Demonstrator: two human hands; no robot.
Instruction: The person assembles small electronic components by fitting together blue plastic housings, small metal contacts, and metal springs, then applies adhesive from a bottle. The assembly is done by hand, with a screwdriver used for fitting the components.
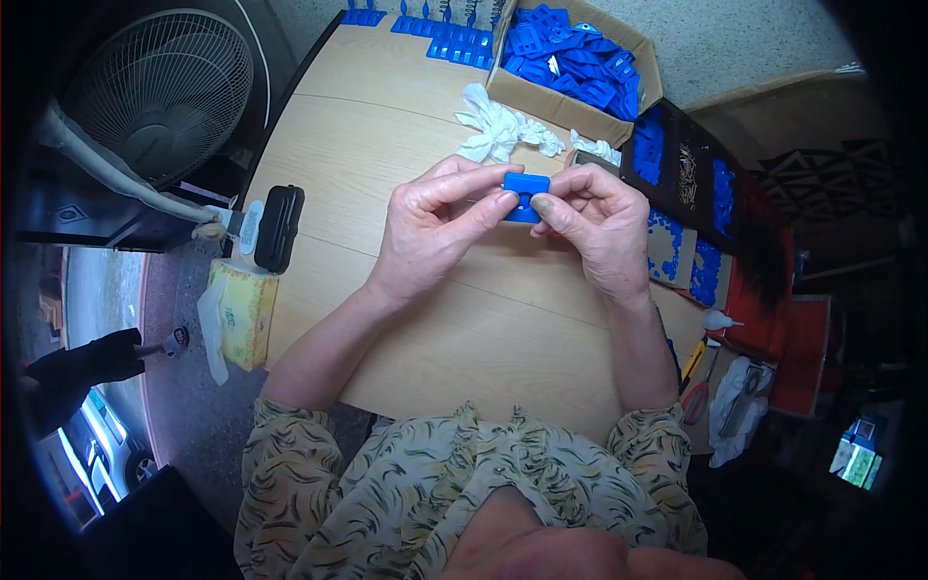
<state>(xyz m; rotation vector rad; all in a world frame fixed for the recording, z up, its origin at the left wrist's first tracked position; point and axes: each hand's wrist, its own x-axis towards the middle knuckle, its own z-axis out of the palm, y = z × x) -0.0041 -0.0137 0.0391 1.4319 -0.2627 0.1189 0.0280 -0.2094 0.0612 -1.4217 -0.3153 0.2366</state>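
A small blue plastic part (527,183), roughly rectangular with an opening in its middle, is held up over the wooden table (377,135). My left hand (435,222) pinches its left side between thumb and fingers. On the other side, the thumb and bent fingers of my right hand (604,227) grip it too. Both thumbs press on the face turned toward me. Its back is hidden by my fingers. Behind my hands, crumpled white tissues (491,126) lie on the table.
A cardboard box (650,72) heaped with blue parts stands at the far right. Finished-looking blue pieces (459,45) line the far edge. Dark compartment trays (686,174) sit at right, near a yellow cutter (693,360). Left are a black case (279,229), tissue pack (246,314) and fan (159,101).
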